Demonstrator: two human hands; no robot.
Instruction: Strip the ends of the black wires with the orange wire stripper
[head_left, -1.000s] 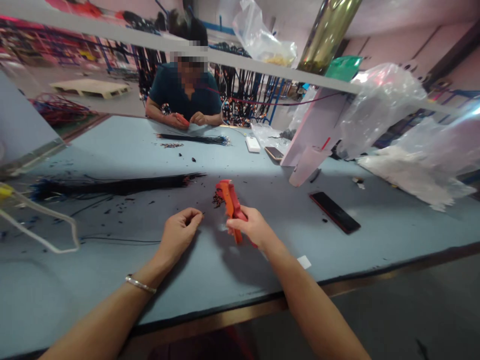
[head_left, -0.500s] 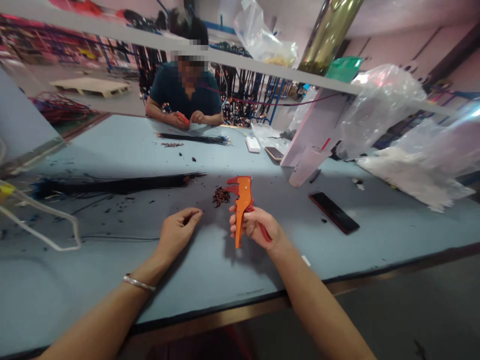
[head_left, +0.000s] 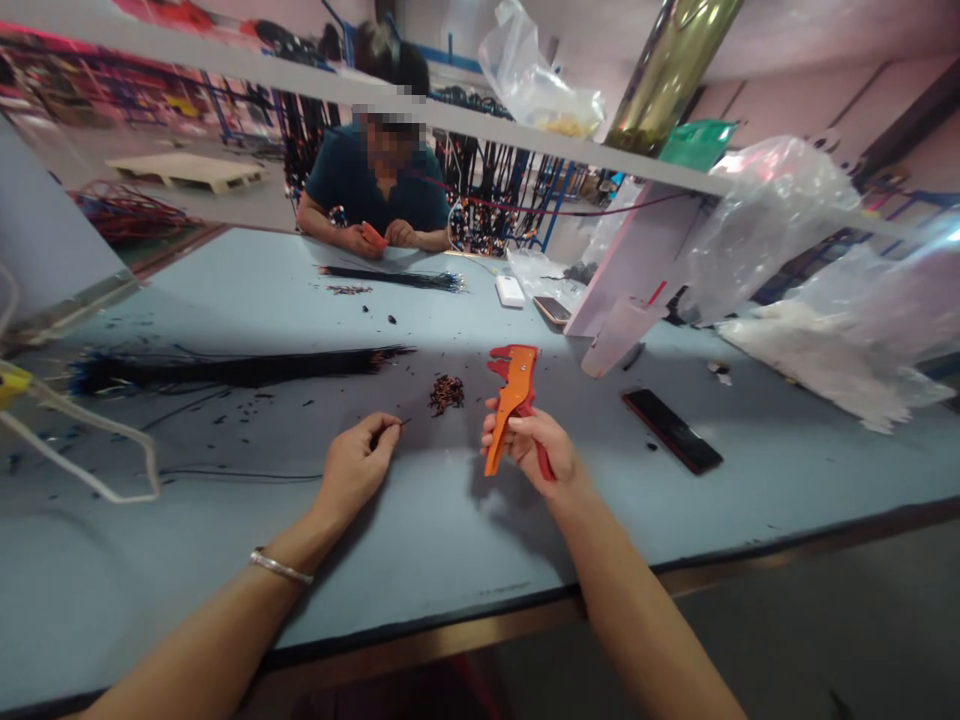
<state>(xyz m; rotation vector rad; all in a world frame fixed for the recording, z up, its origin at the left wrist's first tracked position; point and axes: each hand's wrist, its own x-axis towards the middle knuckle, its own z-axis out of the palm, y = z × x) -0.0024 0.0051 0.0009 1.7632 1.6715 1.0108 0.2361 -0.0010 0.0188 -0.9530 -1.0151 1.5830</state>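
Note:
Pinched between the thumb and fingers of my left hand (head_left: 364, 455) is a thin black wire (head_left: 240, 475); its short tip pokes out to the right and its length trails left over the table. My right hand (head_left: 536, 445) grips an orange and red wire stripper (head_left: 511, 395), held upright with its jaws to the left, apart from the wire. Between and beyond my hands lies a small pile of cut wire-insulation bits (head_left: 447, 394). A long bundle of black wires (head_left: 240, 369) rests farther off at the left.
A co-worker (head_left: 375, 190) sits across the table (head_left: 420, 550) with a red tool, near a second wire bundle (head_left: 390, 277). To the right are a phone (head_left: 673, 430), a plastic cup (head_left: 619, 330) and plastic bags (head_left: 832, 330). A bent white tube (head_left: 150, 465) stands at left.
My right hand has moved the wire stripper right and slightly away from me, farther from the wire tip. My left hand stays nearly in place, holding the wire. The view has shifted slightly.

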